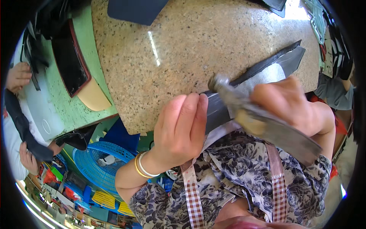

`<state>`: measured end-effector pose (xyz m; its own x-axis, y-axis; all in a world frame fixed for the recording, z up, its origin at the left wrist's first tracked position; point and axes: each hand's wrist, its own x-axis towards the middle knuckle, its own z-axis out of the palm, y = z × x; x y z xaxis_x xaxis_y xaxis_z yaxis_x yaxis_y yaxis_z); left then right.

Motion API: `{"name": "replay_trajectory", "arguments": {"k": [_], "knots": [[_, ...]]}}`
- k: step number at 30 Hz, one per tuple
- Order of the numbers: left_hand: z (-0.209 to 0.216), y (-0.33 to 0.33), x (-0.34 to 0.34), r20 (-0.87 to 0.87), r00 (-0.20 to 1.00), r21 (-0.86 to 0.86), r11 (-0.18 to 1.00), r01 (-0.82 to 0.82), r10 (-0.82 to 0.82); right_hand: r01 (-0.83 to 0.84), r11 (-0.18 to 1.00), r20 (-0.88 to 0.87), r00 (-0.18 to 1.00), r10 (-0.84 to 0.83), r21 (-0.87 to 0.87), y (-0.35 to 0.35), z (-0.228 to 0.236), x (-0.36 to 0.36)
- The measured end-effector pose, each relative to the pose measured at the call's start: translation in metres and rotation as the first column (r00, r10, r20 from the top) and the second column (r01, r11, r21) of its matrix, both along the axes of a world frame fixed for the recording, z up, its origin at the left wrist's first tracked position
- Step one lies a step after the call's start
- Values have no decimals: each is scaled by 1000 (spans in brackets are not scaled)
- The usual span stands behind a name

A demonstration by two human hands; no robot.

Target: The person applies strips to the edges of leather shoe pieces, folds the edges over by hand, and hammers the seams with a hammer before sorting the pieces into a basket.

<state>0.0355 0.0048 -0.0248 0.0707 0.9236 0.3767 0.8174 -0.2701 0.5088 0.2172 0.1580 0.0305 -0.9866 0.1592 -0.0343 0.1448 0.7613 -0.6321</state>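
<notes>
Floral-print blouse [244, 171] and checked apron straps [192, 194] fill the near edge, soft patterned cloth right under the camera. Just past that, the right hand [293, 107] is wrapped tight around a worn metal tool [267, 122], looks like big shears or a heavy blade, dull grey and crusted with yellowish gunk. Its long axis runs diagonally, from near-right up to a rounded end at far-left.

That tool sits against a long dark strip [263, 66] of what looks like leather or rubber sheet, flat, thin and glossy grey-black, pointing far-right over the near edge of the speckled granite slab [183, 49]. The left hand [181, 128], with gold and silver bangles [143, 166] on the wrist, has its fingers pinched shut on the strip's near end.

Further left there's a green speckled counter [82, 103] with a dark curved piece [70, 61], a blue plastic basket [99, 164] down below, and another person's hands [17, 76] handling black material.
</notes>
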Motion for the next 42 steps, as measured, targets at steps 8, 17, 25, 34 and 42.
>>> {"name": "replay_trajectory", "arguments": {"k": [8,17,25,34,42], "knots": [[-2,-13,-2,12,998,41,997,-66,65,-40,999,-7,999,40,11,-1,-3,-13],[25,28,45,-209,969,-129,986,107,-132,596,685,-146,789,-597,418,69,-23,39],[37,20,-9,-58,923,-368,868,335,-380,631,568,-132,722,-679,529,133,-19,138],[42,32,19,9,974,-438,875,208,-227,698,240,-395,616,-681,675,274,-16,170],[41,66,111,947,310,-161,962,220,88,157,973,-351,932,-89,171,36,11,75]]}}
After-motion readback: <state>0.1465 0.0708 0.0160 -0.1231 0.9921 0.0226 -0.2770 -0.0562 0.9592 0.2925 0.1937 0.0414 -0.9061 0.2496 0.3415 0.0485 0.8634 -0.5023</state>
